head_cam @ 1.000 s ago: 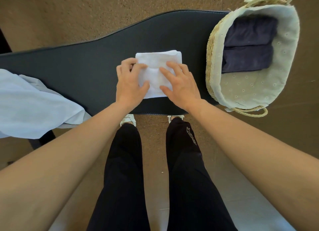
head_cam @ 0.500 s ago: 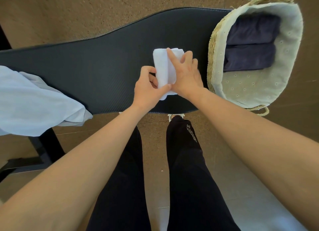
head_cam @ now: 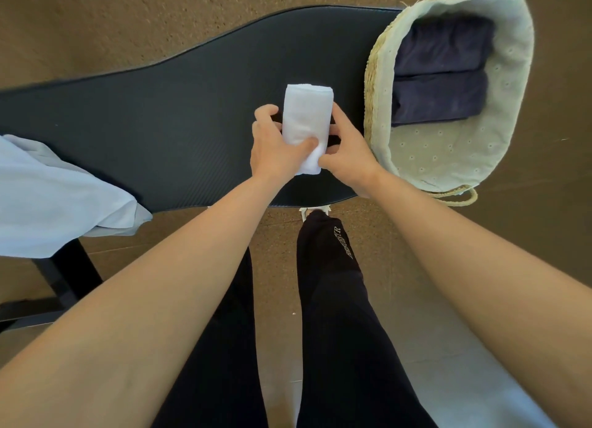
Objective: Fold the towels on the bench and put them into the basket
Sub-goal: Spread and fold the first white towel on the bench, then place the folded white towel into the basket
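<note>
Well, the job looks abt halfway done. Two dark blue towels (head_cam: 442,75) lie folded, side by side, in the basket (head_cam: 374,85) at the right end of the counter (head_cam: 160,123). The white towel (head_cam: 307,114) is folded into a small thick strip. It is over the counter, just left of the basket; can't tell if it's lifted yet. The left grip (head_cam: 275,146) holds its left edge w/ the thumb on top, & the right grip (head_cam: 347,154) pinches its right edge. So both are clenched on the white towel, which is not in the basket yet. A big pale blue cloth (head_cam: 57,197) hangs loose over the left end of the counter. I think that one is left to fold, too.

The white towel looks soft & fluffy. The counter is black, smooth & padded, w/ a curvy edge. The basket is woven straw, oval, w/ a cream cloth lining full of tiny holes.
</note>
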`<state>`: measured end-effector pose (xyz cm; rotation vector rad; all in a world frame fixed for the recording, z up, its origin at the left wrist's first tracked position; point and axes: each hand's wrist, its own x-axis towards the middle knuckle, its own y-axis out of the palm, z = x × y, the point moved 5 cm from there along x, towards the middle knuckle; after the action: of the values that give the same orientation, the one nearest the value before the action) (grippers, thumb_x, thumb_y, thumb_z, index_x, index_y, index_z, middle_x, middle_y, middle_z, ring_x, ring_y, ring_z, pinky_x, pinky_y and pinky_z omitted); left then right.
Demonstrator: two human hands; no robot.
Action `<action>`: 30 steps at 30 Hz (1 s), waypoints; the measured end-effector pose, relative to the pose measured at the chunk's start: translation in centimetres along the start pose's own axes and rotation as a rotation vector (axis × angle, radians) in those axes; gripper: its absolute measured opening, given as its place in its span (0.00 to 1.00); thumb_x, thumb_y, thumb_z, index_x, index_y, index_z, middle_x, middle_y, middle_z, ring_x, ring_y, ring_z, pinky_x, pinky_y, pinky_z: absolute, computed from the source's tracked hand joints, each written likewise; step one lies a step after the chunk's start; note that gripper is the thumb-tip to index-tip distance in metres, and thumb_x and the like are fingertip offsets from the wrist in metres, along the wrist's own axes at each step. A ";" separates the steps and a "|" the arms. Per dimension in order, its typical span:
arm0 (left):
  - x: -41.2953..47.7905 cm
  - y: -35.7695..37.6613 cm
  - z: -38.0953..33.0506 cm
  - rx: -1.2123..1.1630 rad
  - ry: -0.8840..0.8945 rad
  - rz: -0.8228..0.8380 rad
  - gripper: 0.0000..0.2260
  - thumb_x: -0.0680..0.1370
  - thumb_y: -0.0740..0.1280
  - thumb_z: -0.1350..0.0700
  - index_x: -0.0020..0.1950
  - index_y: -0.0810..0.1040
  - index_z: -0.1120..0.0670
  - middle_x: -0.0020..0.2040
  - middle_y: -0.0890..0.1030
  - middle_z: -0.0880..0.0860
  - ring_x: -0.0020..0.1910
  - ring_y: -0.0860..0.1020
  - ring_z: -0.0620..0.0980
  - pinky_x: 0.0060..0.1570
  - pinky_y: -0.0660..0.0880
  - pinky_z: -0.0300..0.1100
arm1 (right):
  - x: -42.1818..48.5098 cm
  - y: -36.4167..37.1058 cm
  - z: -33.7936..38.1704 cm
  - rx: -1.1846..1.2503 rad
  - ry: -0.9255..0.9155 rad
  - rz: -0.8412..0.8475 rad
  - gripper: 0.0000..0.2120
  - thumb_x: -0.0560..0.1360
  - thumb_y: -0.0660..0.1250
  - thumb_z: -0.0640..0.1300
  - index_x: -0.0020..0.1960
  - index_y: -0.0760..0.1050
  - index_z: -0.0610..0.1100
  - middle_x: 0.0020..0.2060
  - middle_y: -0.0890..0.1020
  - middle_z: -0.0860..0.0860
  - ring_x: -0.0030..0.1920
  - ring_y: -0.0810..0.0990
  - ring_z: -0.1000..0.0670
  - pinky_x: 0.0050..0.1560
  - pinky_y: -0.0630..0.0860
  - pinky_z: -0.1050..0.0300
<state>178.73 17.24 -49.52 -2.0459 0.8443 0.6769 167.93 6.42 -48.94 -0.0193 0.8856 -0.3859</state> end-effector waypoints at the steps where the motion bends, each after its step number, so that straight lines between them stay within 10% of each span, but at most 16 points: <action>1: 0.2 0.3 -0.1 0.022 -0.016 0.029 0.35 0.69 0.79 0.45 0.70 0.66 0.50 0.60 0.76 0.50 0.55 0.78 0.48 0.45 0.78 0.39 | -0.4 -0.1 0.0 0.063 0.029 0.008 0.45 0.71 0.73 0.31 0.81 0.58 0.54 0.66 0.76 0.54 0.64 0.78 0.53 0.59 0.83 0.51; 9: -0.2 -1.9 -1.4 -0.209 -0.019 0.296 0.22 0.72 0.76 0.51 0.65 0.76 0.49 0.56 0.82 0.50 0.54 0.83 0.50 0.51 0.85 0.48 | -4.1 -0.6 2.6 0.350 0.107 0.129 0.32 0.79 0.72 0.44 0.79 0.63 0.48 0.65 0.81 0.52 0.63 0.82 0.52 0.59 0.83 0.48; 15: -3.9 -3.8 -5.9 -0.115 0.146 0.494 0.20 0.71 0.75 0.51 0.61 0.79 0.48 0.54 0.82 0.49 0.53 0.83 0.47 0.42 0.80 0.37 | -7.5 -5.4 6.4 0.128 -0.095 -0.217 0.46 0.72 0.79 0.50 0.81 0.57 0.50 0.71 0.71 0.50 0.65 0.78 0.54 0.63 0.79 0.58; 17: -5.6 -2.7 -8.4 -0.030 0.211 0.621 0.16 0.70 0.74 0.51 0.58 0.81 0.47 0.51 0.83 0.47 0.50 0.83 0.45 0.39 0.78 0.34 | -8.7 -7.6 6.5 0.170 -0.106 -0.178 0.48 0.71 0.80 0.46 0.81 0.56 0.54 0.75 0.68 0.52 0.72 0.70 0.55 0.70 0.74 0.54; 22: -8.1 2.2 -13.5 0.072 0.266 0.813 0.14 0.68 0.73 0.50 0.53 0.82 0.49 0.47 0.83 0.48 0.45 0.82 0.43 0.39 0.77 0.35 | -11.9 -13.6 4.7 0.301 -0.017 -0.026 0.31 0.75 0.69 0.29 0.73 0.72 0.51 0.55 0.79 0.54 0.53 0.80 0.53 0.50 0.82 0.52; 30: -8.0 10.4 -16.9 0.334 0.427 0.878 0.27 0.76 0.76 0.46 0.72 0.70 0.45 0.62 0.76 0.41 0.60 0.76 0.43 0.57 0.75 0.39 | -12.4 -20.5 -2.8 0.376 0.254 -0.370 0.18 0.73 0.64 0.32 0.61 0.79 0.43 0.50 0.81 0.46 0.52 0.81 0.44 0.46 0.79 0.45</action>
<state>168.55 1.11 -39.83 -1.4731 2.0060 0.4869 152.18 -8.08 -37.87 0.2193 1.0494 -0.9121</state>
